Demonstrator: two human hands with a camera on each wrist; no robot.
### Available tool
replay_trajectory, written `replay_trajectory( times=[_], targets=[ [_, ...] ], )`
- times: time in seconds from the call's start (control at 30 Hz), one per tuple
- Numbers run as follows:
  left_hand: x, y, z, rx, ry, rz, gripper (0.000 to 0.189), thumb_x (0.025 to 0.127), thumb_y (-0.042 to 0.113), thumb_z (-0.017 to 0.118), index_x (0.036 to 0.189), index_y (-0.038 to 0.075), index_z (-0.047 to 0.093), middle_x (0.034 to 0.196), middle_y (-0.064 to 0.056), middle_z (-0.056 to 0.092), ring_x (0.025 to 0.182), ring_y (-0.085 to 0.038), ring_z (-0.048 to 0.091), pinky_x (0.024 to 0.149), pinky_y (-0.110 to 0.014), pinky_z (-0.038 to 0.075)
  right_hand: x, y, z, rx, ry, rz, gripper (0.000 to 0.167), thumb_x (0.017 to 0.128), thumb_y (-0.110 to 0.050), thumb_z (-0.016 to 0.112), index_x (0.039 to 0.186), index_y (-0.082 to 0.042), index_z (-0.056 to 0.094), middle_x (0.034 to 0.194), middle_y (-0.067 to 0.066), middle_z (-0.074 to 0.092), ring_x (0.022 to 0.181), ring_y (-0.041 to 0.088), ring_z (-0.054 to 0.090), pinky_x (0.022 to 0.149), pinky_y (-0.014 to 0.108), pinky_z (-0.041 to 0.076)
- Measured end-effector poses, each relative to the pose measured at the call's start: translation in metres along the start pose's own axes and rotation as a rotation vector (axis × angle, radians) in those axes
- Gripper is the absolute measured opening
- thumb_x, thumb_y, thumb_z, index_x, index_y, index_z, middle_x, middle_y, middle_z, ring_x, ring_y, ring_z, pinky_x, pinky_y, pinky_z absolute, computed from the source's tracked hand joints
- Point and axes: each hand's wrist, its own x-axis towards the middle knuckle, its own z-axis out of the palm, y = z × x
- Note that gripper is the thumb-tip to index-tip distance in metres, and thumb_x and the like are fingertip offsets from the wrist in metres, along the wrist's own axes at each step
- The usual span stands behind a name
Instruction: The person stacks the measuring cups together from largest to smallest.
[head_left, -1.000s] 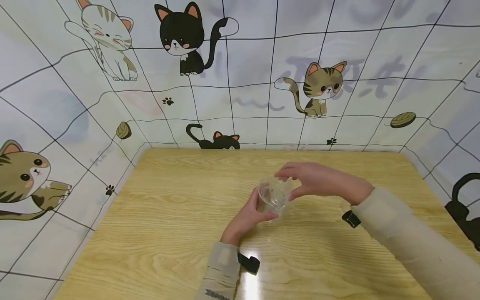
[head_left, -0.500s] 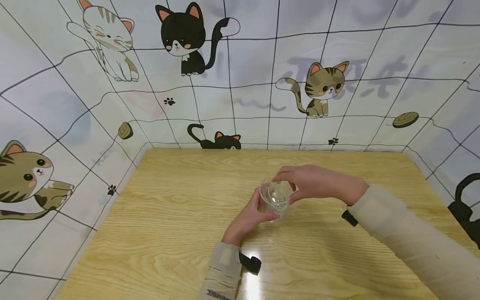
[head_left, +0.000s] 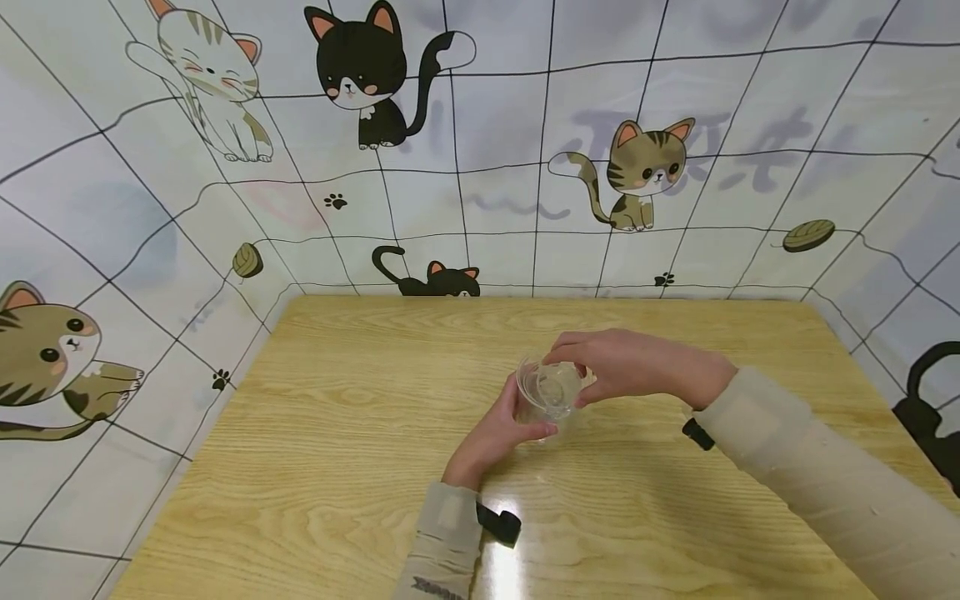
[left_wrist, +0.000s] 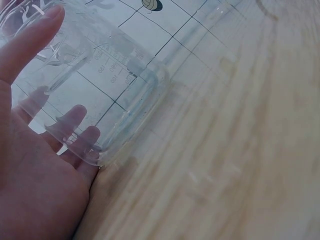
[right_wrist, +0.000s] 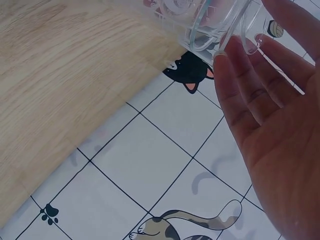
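A clear measuring cup [head_left: 531,407] with printed scale marks stands upright on the wooden table. My left hand [head_left: 491,437] grips its side, thumb toward me; in the left wrist view the fingers show through the wall of the measuring cup [left_wrist: 112,82]. At the mouth is a second clear round piece [head_left: 561,385], smaller and cup-like; whether it is a cup or a lid I cannot tell. My right hand [head_left: 630,365] pinches this piece at its rim from the right. In the right wrist view, fingertips touch the clear round piece [right_wrist: 256,22].
The light wooden table [head_left: 360,400] extends on all sides of the cup. Behind and beside it rises a white gridded wall covering [head_left: 495,208] with cartoon cats. A black strap [head_left: 498,525] is on the left wrist, another strap [head_left: 699,434] on the right.
Over the last second my right hand has come slightly down and left, closer over the measuring cup's mouth. My left hand and the measuring cup stay nearly in place.
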Motion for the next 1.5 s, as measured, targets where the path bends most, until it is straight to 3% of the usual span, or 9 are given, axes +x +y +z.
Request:
replay_trajectory(
  times=[0.27,0.4,0.53,0.77,1.0,1.3,1.5],
  targets=[
    [0.000,0.002,0.000,0.006,-0.009,-0.004,0.087,0.069,0.030,0.077,0.135,0.041,0.021,0.137,0.017,0.029,0.129,-0.002,0.020,0.105,-0.039,0.014,-0.001,0.000,0.002,-0.014,-0.015,0.029,0.057,0.076,-0.041,0.067,0.125,-0.015,0.051,0.114,-0.005,0.046,0.078,0.005,0.051,0.067,0.026,0.044],
    [-0.003,0.012,0.000,-0.010,-0.030,0.005,0.087,0.072,0.024,0.075,0.137,0.035,0.019,0.138,0.014,0.028,0.129,-0.006,0.021,0.105,-0.041,0.012,0.000,-0.001,0.003,-0.032,-0.012,0.035,0.052,0.083,-0.049,0.055,0.126,-0.020,0.051,0.114,-0.005,0.047,0.081,0.003,0.050,0.070,0.029,0.044],
    [-0.008,0.024,0.001,-0.016,-0.039,0.008,0.085,0.074,0.020,0.074,0.138,0.032,0.019,0.138,0.013,0.030,0.128,-0.007,0.023,0.105,-0.040,0.014,0.004,-0.004,0.005,-0.059,-0.025,0.042,0.042,0.089,-0.044,0.047,0.126,-0.026,0.051,0.116,-0.005,0.047,0.086,0.006,0.052,0.075,0.033,0.045],
    [0.000,0.003,0.000,-0.019,-0.035,0.024,0.086,0.072,0.026,0.075,0.135,0.039,0.019,0.138,0.017,0.028,0.128,-0.004,0.022,0.104,-0.042,0.013,0.008,-0.005,0.010,-0.118,-0.022,0.038,0.038,0.093,-0.046,0.036,0.124,-0.032,0.052,0.112,-0.006,0.047,0.093,0.009,0.050,0.077,0.035,0.045],
    [-0.008,0.023,0.001,-0.043,-0.061,0.030,0.085,0.075,0.018,0.072,0.139,0.031,0.017,0.139,0.014,0.028,0.129,-0.008,0.021,0.105,-0.043,0.010,0.008,-0.009,0.011,-0.132,-0.023,0.067,0.038,0.094,-0.044,0.033,0.125,-0.030,0.052,0.113,-0.005,0.047,0.096,0.011,0.049,0.078,0.036,0.044],
    [-0.008,0.025,0.001,-0.024,-0.046,-0.004,0.083,0.075,0.019,0.073,0.137,0.033,0.020,0.139,0.015,0.027,0.130,-0.006,0.019,0.105,-0.040,0.011,0.012,-0.016,0.014,-0.147,-0.002,0.100,0.035,0.095,-0.039,0.033,0.122,-0.028,0.054,0.110,-0.004,0.049,0.096,0.013,0.048,0.076,0.038,0.045],
    [-0.008,0.024,0.001,-0.032,-0.045,-0.006,0.087,0.074,0.019,0.074,0.140,0.028,0.018,0.140,0.015,0.026,0.131,-0.007,0.017,0.105,-0.041,0.010,0.014,-0.020,0.014,-0.183,-0.022,0.108,0.034,0.096,-0.038,0.031,0.118,-0.028,0.056,0.107,-0.002,0.051,0.097,0.016,0.050,0.077,0.039,0.045]
  ],
)
